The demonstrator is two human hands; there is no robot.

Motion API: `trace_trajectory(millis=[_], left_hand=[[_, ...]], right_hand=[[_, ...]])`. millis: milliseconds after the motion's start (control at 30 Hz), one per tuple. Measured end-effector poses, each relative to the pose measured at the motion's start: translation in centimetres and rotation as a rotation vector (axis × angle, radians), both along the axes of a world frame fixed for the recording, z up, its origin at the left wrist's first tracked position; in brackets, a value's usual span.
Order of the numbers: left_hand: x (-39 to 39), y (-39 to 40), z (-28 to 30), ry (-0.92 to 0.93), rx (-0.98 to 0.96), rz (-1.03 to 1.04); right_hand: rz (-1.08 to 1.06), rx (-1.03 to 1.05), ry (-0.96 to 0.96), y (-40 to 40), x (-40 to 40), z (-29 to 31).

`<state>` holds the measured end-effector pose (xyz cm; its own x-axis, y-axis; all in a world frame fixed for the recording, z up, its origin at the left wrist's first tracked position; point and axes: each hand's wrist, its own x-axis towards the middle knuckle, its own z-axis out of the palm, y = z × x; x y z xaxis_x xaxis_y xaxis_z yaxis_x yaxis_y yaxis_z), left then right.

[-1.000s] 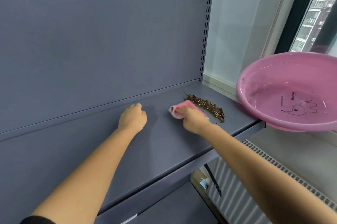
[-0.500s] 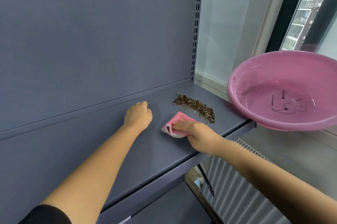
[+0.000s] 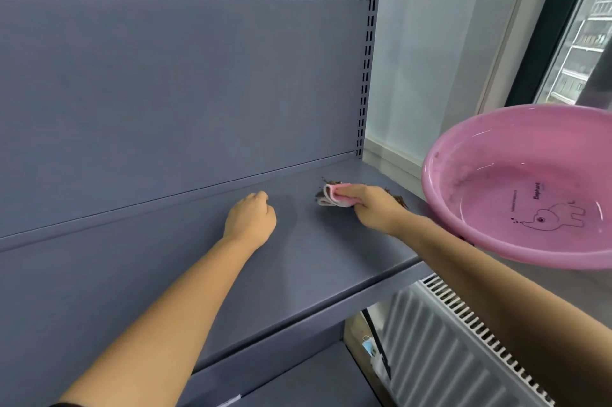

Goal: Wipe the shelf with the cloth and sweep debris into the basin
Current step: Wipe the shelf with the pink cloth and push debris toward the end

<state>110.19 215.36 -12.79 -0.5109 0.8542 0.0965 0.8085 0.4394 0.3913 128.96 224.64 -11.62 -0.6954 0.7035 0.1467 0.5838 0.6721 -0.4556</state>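
Head view: right hand [image 3: 374, 209] gripping folded pink cloth [image 3: 332, 196] on grey shelf [image 3: 314, 260], pressed against brown debris [image 3: 399, 200], mostly hidden behind hand and cloth. Left hand [image 3: 250, 219] curled into an empty fist, resting on shelf left of cloth. Pink basin [image 3: 530, 188] beyond shelf's right end, past the debris. White radiator [image 3: 463, 340] below; window [image 3: 583, 42] upper right.

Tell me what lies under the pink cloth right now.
Brown debris pokes out behind the pink cloth and past the right hand gripping it. How much lies beneath is covered.
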Motion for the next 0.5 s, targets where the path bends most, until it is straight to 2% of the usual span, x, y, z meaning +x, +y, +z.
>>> trace_trajectory(millis=[67,233,333,500], left_hand=[[0.1,0.0,0.1,-0.007,0.01,0.015],[0.0,0.1,-0.2,-0.018,0.003,0.044],[0.0,0.4,-0.1,-0.018,0.013,0.045],[0.3,0.7,-1.0,-0.008,0.034,0.028]], right_hand=[[0.08,0.027,0.026,-1.5,-1.5,0.5],[0.304,-0.01,-0.125,-5.0,-5.7,-1.6],[0.24,0.005,-0.123,-3.9,-6.4,-2.7],[0.043,-0.029,-0.257,-0.3,-6.2,-1.6]])
